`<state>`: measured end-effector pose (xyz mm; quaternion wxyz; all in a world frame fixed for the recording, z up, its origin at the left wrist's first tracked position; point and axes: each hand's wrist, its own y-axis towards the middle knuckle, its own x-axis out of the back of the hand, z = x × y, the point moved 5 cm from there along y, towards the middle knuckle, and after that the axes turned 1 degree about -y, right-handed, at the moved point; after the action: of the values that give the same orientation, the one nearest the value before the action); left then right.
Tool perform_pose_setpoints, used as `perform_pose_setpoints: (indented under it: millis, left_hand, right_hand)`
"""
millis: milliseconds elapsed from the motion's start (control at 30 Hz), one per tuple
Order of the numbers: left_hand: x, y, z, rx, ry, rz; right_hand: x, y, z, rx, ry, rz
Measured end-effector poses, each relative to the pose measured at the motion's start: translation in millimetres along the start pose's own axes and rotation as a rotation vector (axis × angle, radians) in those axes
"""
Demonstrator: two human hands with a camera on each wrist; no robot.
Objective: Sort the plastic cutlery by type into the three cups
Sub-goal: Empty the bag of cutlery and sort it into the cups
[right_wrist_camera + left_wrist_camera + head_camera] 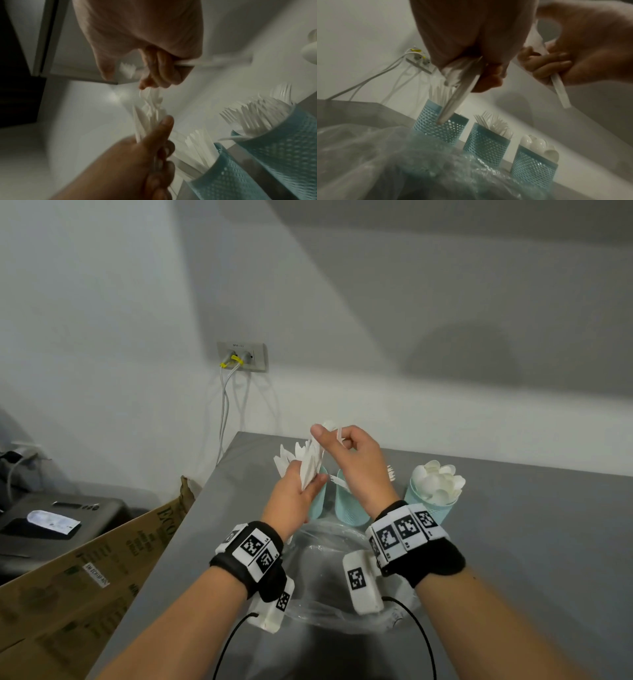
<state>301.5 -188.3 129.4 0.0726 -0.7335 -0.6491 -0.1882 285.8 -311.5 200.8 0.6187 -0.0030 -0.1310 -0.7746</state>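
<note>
My left hand (303, 486) grips a bundle of white plastic cutlery (310, 462), tips up, above the cups. My right hand (339, 440) is just to its right, fingers curled round a white spoon (559, 90), thumb against the top of the bundle (149, 113). Three teal mesh cups stand in a row on the grey table (513, 542). The left cup (440, 125) holds knives, the middle cup (486, 143) forks, the right cup (432, 503) spoons. My hands partly hide the left and middle cups in the head view.
A crumpled clear plastic bag (329, 570) lies on the table under my wrists, in front of the cups. Left of the table stand a cardboard box (85, 577) and a dark device (51, 518). Cables hang from a wall socket (242, 356). The wall is close behind the cups.
</note>
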Motion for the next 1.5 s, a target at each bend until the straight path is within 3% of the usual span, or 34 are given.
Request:
perform_pose_setpoints:
  millis: [200,300,500,833,1133,1233,1367,1500]
  left_hand:
    - [-11.4,-2.2,1.5,-0.029,0.146,0.02]
    - [-17.8,-3.4,-1.0,-0.002,0.035,0.06]
    - [-15.3,0.8,-0.4,0.049,-0.082,0.054]
    - [-21.7,1.3,-0.6,0.067,-0.055,0.095]
    - [-19.4,4.4,2.4,0.059,-0.017,0.074]
    - [-20.1,2.4,1.6,0.071,-0.013,0.081]
    - [-21.5,0.8,3.0,0.077,0.001,0.089]
    - [-20.1,1.7,5.3,0.063,0.059,0.076]
  right_hand:
    - [13.8,7.5,-5.2,-0.018,-0.146,-0.154]
    - [25.3,9.8,1.4,0.019,-0.126,-0.162]
    - [71.7,26.6,14.1,0.102,-0.042,-0.317]
    - [55.5,21.0,-90.9,-0.171,-0.59,0.005]
    - [64.6,33.2,-23.9,0.109,-0.29,-0.263]
    - [67.1,37.8,-20.6,0.152,-0.168,-0.249]
    - [67.6,36.3,-41.9,0.145,-0.345,-0.264]
    - [66.4,30.4,-75.4,0.002,-0.409,-0.229]
